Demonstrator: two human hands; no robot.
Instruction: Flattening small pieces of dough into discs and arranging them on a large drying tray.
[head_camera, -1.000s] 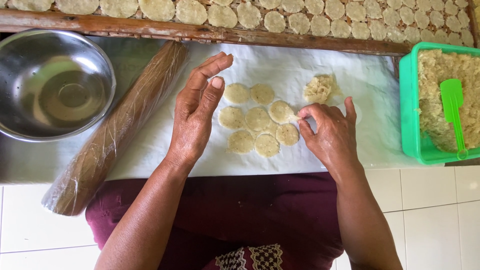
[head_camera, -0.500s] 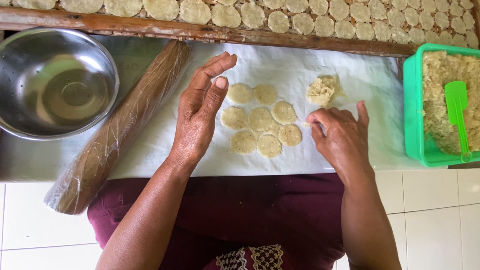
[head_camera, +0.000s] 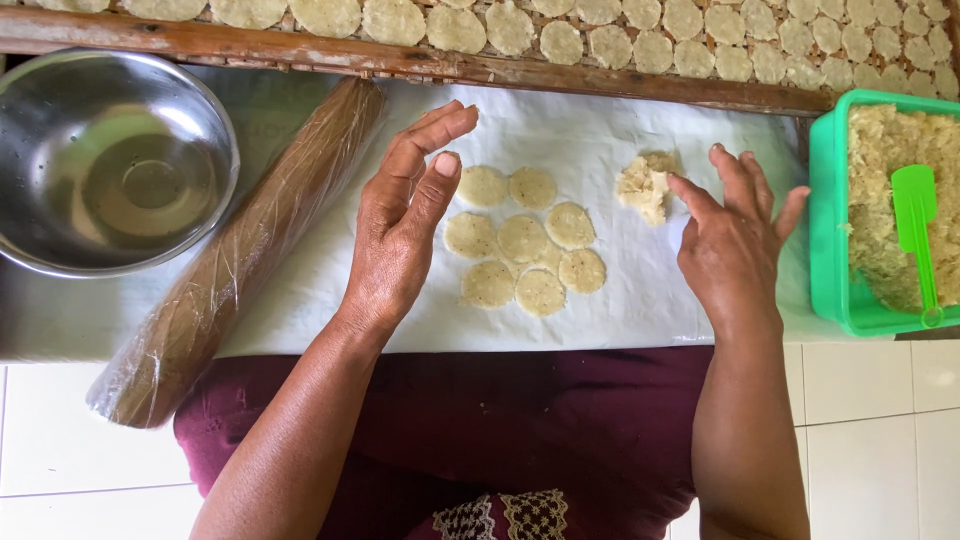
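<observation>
On the white sheet (head_camera: 640, 310), centre: seven flat dough discs (head_camera: 523, 240) are lying in a tight cluster, some overlapping.
Left hand (head_camera: 400, 225): hovering just left of the discs, fingers straight and loosely together, holding nothing.
Right hand (head_camera: 730, 245): reaching toward the dough lump (head_camera: 645, 185), fingers spread apart, index tip touching or just beside it; not gripping anything.
Dough lump: sitting far right on the sheet, rough and unshaped, apart from the discs.
Green tub (head_camera: 830, 230): standing at the right edge, holding crumbly dough with a green spatula (head_camera: 915, 225) lying in it.
Wooden tray (head_camera: 400, 60): running along the far side, filling up with rows of finished discs.
Rolling pin (head_camera: 240, 250): lying diagonally at left, wrapped in clear film.
Metal bowl (head_camera: 100, 160): sitting far left, showing nothing inside.
Progress: looking partway through; many discs are shaped, while one lump and plenty of dough in the tub are waiting.
</observation>
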